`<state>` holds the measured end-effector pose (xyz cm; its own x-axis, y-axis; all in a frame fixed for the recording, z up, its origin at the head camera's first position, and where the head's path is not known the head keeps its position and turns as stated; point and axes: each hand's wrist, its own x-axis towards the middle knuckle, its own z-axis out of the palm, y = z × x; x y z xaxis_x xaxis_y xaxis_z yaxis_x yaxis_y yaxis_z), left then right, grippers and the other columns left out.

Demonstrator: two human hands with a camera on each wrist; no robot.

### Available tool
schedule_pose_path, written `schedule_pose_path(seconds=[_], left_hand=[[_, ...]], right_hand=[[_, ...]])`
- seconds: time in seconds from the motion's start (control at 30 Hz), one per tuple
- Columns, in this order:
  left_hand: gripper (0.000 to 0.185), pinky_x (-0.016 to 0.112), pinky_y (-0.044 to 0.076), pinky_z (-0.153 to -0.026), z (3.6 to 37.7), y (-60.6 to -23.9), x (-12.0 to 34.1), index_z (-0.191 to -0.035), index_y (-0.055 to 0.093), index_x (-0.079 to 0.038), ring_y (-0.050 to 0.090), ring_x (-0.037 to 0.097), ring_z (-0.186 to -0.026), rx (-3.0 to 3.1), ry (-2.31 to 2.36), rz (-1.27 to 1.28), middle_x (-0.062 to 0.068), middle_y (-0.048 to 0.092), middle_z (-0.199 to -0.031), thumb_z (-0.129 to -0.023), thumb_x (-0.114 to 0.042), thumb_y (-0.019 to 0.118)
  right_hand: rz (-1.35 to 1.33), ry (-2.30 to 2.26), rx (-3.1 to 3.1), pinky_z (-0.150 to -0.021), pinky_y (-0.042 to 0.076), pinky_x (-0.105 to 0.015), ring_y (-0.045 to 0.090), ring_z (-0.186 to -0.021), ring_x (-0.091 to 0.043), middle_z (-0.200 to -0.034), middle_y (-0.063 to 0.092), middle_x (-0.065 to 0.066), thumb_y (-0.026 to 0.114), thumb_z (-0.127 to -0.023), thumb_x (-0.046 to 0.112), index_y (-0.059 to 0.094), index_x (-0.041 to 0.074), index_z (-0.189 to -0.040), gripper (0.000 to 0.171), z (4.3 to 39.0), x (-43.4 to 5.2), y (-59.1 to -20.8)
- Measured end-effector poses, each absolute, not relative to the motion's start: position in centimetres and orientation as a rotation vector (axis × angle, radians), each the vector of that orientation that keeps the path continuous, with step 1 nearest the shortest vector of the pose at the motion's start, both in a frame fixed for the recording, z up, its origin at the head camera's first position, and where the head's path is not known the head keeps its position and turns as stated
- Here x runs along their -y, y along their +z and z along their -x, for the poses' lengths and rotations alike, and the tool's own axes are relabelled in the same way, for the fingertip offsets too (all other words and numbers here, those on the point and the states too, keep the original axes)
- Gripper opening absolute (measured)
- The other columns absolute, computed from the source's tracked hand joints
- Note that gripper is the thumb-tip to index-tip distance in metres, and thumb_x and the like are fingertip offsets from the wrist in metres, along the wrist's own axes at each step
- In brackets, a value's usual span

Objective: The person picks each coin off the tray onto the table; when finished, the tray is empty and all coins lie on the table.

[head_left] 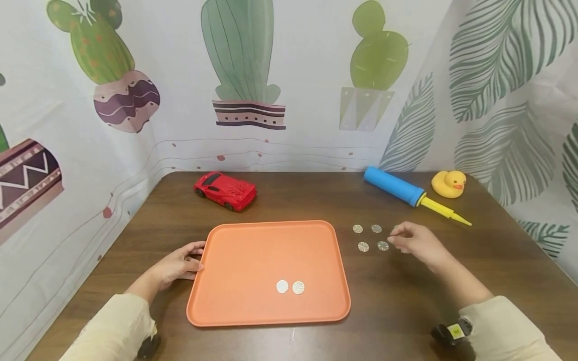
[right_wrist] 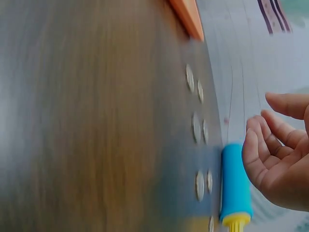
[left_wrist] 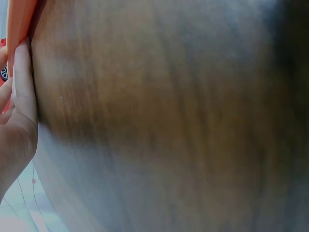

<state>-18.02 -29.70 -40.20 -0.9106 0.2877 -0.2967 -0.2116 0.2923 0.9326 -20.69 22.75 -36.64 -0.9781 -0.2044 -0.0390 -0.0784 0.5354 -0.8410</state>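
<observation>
An orange tray [head_left: 271, 235] lies in the middle of the brown table, with two silver coins [head_left: 290, 287] side by side near its front edge. My left hand [head_left: 196, 255] rests against the tray's left rim [left_wrist: 21, 24], and its straight fingers [left_wrist: 21, 82] touch the edge. Several more coins [head_left: 370, 237] lie in rows on the table to the right of the tray. My right hand [head_left: 395, 239] hovers at the right end of these coins [right_wrist: 195, 126]. Its fingers [right_wrist: 256, 154] are loosely curled and the palm is empty.
A red toy car [head_left: 225, 190] stands behind the tray at the back left. A blue and yellow hand pump [head_left: 408, 193] and a yellow rubber duck [head_left: 448, 183] lie at the back right. Printed cloth walls enclose the table [head_left: 406, 301] on three sides.
</observation>
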Motion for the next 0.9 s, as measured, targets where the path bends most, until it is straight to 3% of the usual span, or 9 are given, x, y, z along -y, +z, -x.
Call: schedule_pose_path(seconds=[0.1, 0.3, 0.47, 0.9], left_hand=[[0.067, 0.04, 0.047, -0.072, 18.0, -40.3, 29.8, -0.132, 0.014, 0.009, 0.051, 0.02, -0.087, -2.151, 1.652, -0.075, 0.026, 0.029, -0.119, -0.077, 0.003, 0.054], [0.068, 0.04, 0.047, -0.071, 18.0, -40.3, 29.8, -0.132, 0.015, 0.008, 0.051, 0.02, -0.086, -2.155, 1.65, -0.076, 0.026, 0.029, -0.119, -0.077, 0.002, 0.054], [0.067, 0.04, 0.047, -0.071, 18.1, -40.3, 29.7, -0.132, 0.016, 0.007, 0.05, 0.02, -0.086, -2.165, 1.648, -0.064, 0.025, 0.029, -0.119, -0.077, 0.002, 0.054], [0.067, 0.039, 0.047, -0.071, 18.2, -40.3, 29.8, -0.132, 0.016, 0.007, 0.049, 0.019, -0.086, -2.157, 1.648, -0.056, 0.025, 0.028, -0.12, -0.077, 0.003, 0.054]], right_hand=[[0.282, -1.439, -2.622, -0.062, 0.047, -0.031, 0.053, -0.071, -0.027, -0.082, 0.056, -0.018, 0.059, -0.08, 0.013, 0.052, -0.006, -0.092, 0.023, 20.6, -21.2, -36.6], [0.397, -1.447, -2.584, -0.061, 0.047, -0.031, 0.053, -0.071, -0.023, -0.083, 0.055, -0.013, 0.061, -0.078, 0.011, 0.054, -0.003, -0.089, 0.019, 20.4, -18.2, -36.4], [0.469, -1.459, -2.524, -0.061, 0.046, -0.031, 0.051, -0.07, -0.018, -0.075, 0.053, -0.007, 0.062, -0.077, 0.01, 0.054, -0.002, -0.086, 0.016, 20.1, -15.8, -36.4], [0.687, -1.41, -2.413, -0.061, 0.044, -0.029, 0.05, -0.071, -0.016, -0.075, 0.054, -0.003, 0.063, -0.073, 0.005, 0.057, -0.001, -0.085, 0.015, 18.9, -10.4, -36.9]])
